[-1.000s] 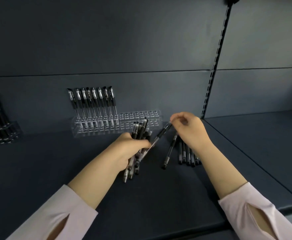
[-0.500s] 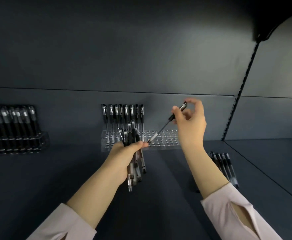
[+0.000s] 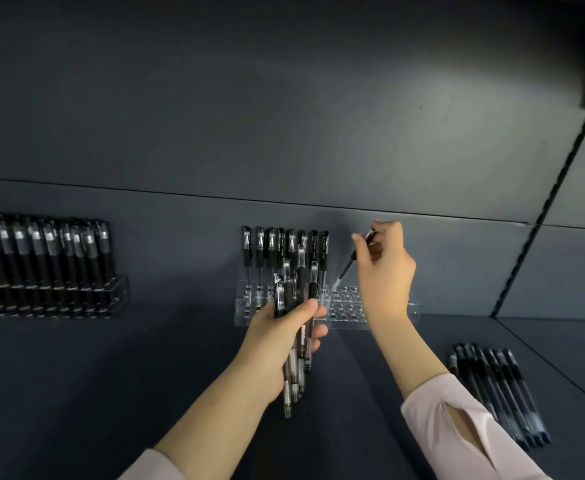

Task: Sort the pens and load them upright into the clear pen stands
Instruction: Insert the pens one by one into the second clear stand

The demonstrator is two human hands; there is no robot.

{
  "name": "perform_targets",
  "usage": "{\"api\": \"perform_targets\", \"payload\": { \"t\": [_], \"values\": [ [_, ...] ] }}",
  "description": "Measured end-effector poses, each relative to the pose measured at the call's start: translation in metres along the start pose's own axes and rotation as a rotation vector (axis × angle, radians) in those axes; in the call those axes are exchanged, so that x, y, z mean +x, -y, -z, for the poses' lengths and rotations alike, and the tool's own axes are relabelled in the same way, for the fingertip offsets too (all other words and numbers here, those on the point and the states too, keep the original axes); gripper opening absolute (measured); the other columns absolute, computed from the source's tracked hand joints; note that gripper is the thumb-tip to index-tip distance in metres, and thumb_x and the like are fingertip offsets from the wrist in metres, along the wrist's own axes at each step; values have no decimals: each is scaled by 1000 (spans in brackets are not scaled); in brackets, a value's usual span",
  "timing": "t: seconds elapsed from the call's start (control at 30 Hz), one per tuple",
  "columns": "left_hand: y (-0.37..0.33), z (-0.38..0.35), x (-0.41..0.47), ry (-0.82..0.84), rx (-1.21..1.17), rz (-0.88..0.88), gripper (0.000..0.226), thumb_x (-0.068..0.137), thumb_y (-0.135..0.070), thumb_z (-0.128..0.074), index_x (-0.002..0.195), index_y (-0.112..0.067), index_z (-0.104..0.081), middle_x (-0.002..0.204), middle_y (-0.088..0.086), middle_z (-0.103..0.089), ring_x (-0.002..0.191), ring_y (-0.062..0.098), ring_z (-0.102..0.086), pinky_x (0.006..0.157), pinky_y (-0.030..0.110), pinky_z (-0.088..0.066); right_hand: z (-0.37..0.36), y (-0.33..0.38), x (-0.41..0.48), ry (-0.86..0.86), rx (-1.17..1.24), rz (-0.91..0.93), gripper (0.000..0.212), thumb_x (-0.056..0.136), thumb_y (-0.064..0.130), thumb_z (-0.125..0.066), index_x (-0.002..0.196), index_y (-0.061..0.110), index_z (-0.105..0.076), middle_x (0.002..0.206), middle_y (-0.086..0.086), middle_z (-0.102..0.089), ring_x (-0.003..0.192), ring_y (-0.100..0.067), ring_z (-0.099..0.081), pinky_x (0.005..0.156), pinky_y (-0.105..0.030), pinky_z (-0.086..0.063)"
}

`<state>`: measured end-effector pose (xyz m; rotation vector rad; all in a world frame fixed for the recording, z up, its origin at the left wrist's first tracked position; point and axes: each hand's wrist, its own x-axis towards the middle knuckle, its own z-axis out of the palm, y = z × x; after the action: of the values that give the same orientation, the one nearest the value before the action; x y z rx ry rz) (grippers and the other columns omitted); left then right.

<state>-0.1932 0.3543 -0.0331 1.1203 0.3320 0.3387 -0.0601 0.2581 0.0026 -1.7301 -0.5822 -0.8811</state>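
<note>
Dark blue-grey shelf (image 3: 111, 393), matching back panel (image 3: 284, 133), slotted upright rail (image 3: 543, 209) at right.

Clear pen stand (image 3: 348, 308): sits at the rear of the shelf against the back panel, centre of view. Left part carries a row of standing pens (image 3: 259, 251), black caps up. Right part shows open holes.

Left hand (image 3: 277, 341): just in front of the stand. Fingers (image 3: 313, 336) and thumb are wrapped round a bundle of pens (image 3: 292, 368), caps up and overlapping the stand in view, lower ends hanging below the palm.

Right hand (image 3: 384, 275): raised above the right half of the stand. Fingers (image 3: 388, 230) pinch the cap end of a single pen (image 3: 348, 268). This pen is tilted, cap up and to the right, tip down and to the left at the holes just beside the last standing pen. Cannot tell whether the tip has entered a hole.

Loose pens (image 3: 502, 393): lie flat side by side on the shelf, well to the right, near the right forearm.

Second stand (image 3: 117, 292): far left against the back panel, packed with upright black-capped pens.

Both wrists wear pale pink sleeves (image 3: 457, 427).
</note>
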Motion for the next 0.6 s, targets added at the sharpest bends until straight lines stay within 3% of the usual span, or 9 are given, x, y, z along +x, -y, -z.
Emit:
{"api": "perform_targets", "payload": {
  "t": [0.2,0.47,0.6],
  "values": [
    [0,3,2,-15,8,4,19,91,-21,-68,106,-9,-70,95,1,-77,76,10,-73,58,21,-54,-1,-5,-4,149,-142,190,29,96,17,-58,123,9,-62,93,-7,-70,83,-25,-62,74,-37,-52],
    [1,1,4,-53,3,44,28,85,-25,-75,102,-3,-71,75,8,-74,66,14,-71,55,22,-53,1,-9,-5,381,-234,171,43,98,22,-53,141,15,-49,102,-13,-63,93,-31,-54,85,-37,-45],
    [2,2,4,-46,23,23,27,87,-26,-73,102,-4,-72,78,6,-75,66,13,-70,54,21,-52,4,-2,-14,331,-199,139,43,97,21,-55,139,13,-51,101,-12,-58,92,-28,-54,83,-37,-47]
  ]
}}
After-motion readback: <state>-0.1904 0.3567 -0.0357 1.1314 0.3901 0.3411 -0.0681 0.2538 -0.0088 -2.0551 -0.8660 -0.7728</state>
